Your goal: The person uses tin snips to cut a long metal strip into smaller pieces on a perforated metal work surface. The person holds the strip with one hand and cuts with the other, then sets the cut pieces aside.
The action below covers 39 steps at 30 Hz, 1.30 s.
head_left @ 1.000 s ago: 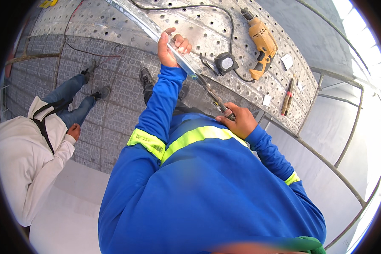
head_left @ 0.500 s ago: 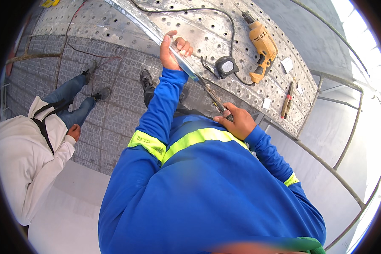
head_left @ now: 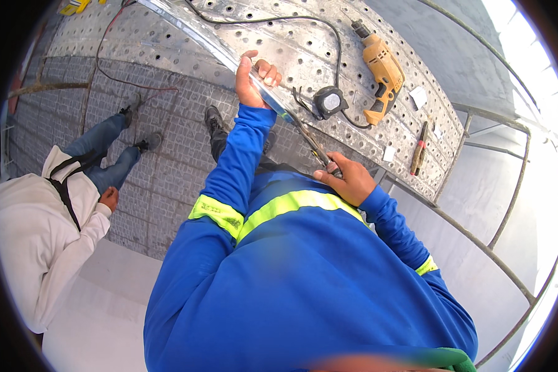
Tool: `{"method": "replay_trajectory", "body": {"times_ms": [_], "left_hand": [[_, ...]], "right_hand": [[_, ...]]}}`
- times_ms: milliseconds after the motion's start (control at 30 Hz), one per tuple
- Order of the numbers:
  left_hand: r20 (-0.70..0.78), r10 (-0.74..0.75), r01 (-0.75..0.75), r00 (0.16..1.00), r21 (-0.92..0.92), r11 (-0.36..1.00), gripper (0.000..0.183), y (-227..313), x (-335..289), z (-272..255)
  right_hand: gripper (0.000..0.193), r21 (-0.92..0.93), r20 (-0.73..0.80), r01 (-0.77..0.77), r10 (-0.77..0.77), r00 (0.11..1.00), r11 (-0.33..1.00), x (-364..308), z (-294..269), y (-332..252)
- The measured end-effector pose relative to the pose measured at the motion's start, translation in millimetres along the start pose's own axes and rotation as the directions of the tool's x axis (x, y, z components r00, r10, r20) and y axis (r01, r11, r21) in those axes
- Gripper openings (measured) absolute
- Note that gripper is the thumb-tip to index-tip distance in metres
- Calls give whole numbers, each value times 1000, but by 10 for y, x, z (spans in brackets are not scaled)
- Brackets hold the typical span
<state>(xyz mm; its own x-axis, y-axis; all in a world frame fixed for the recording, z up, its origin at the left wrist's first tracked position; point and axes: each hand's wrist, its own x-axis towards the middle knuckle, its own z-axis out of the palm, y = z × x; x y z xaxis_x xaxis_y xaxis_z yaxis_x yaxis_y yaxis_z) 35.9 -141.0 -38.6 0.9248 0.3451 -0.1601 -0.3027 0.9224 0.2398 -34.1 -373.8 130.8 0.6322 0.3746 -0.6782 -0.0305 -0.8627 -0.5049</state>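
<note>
My left hand (head_left: 256,82) is closed around a long, shiny metal channel (head_left: 214,44), which slants from the platform's far edge toward my waist. Close to my belt, my right hand (head_left: 348,178) wraps around the grip of a slim, dark metal hand tool (head_left: 312,141). The tool's narrow upper part lines up with the near end of the channel; whether they touch is unclear. Fingers hide much of its grip, and I cannot make out its exact kind. Just right of the channel, a black tape measure (head_left: 330,101) rests on the perforated metal platform (head_left: 273,38).
A yellow power drill (head_left: 383,77) lies on the platform, its black cord (head_left: 291,20) curving behind the tape measure. A red-handled tool (head_left: 419,152) and white scraps (head_left: 418,97) lie farther right. Metal railings (head_left: 477,251) run along the right. Another person (head_left: 49,217) stands at left.
The channel's far end has shifted slightly left, and the whole view has moved a little. Both hands keep their holds.
</note>
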Motion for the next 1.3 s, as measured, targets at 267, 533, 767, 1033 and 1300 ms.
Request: {"method": "replay_trajectory", "body": {"times_ms": [267,533,767,1033,1300], "left_hand": [[3,-10,10,1000,-2,1000,36,-1,5,-1],[55,-9,9,998,-11,1000,33,-15,21,-26],[50,3,-2,999,-13,1000,33,-34,11,-17],[41,2,-1,999,-5,1000,32,-33,-8,-9],[65,-12,13,998,-8,1000,34,-20,8,-44]], "right_hand": [[53,-150,7,-45,46,999,988,34,-9,-63],[42,-246,-45,66,-79,996,967,29,48,-20],[46,-205,-93,45,-65,994,978,27,62,11],[61,-124,57,-65,73,996,990,82,-75,-93],[54,-78,39,-54,57,998,995,82,5,-105]]}}
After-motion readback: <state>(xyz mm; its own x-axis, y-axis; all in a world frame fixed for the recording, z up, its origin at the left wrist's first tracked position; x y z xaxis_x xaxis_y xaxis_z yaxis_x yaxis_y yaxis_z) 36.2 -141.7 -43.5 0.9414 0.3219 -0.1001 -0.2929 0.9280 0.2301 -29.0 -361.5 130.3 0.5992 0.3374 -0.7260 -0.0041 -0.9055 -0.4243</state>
